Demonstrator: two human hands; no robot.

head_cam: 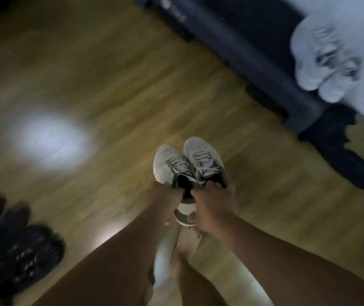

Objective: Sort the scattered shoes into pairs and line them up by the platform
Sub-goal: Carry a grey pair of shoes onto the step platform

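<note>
Holding the grey sneakers (pixel 187 164) side by side, our left hand (pixel 170 199) and right hand (pixel 211 206) gripping each heel, toes aimed toward the dark platform (pixel 242 51) up-right.

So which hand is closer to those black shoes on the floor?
The left. The left hand grips the heel of one grey sneaker, nearer the black shoes at lower left. The right hand, holding the other sneaker, is farther away.
</note>
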